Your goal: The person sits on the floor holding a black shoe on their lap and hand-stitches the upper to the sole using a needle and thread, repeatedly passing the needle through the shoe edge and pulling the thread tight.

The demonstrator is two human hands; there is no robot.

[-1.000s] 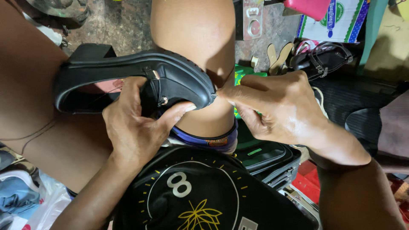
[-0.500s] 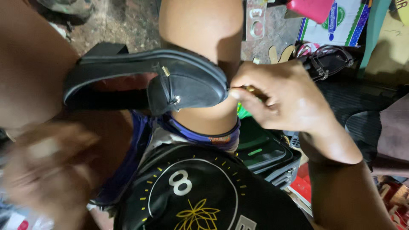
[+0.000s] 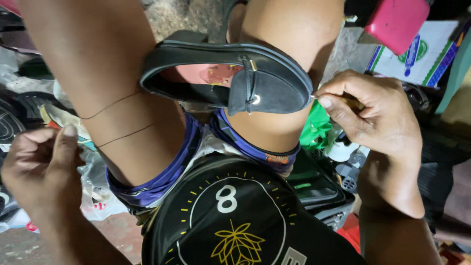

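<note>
A black loafer (image 3: pixel 230 78) lies wedged sideways between the person's bare knees, toe to the right. The right hand (image 3: pixel 373 115) pinches a tool at the toe edge, fingers closed on it; the left hand (image 3: pixel 41 169), fist closed, holds thread (image 3: pixel 120 100) drawn taut across the thigh. This looks like stitching the sole, mid-stitch; next calls for a steady pull to tighten.

Black loafer (image 3: pixel 274 83) smooth semi-gloss leather, metal buckle (image 3: pixel 253 99), thin dark thread (image 3: pixel 113 104)
</note>
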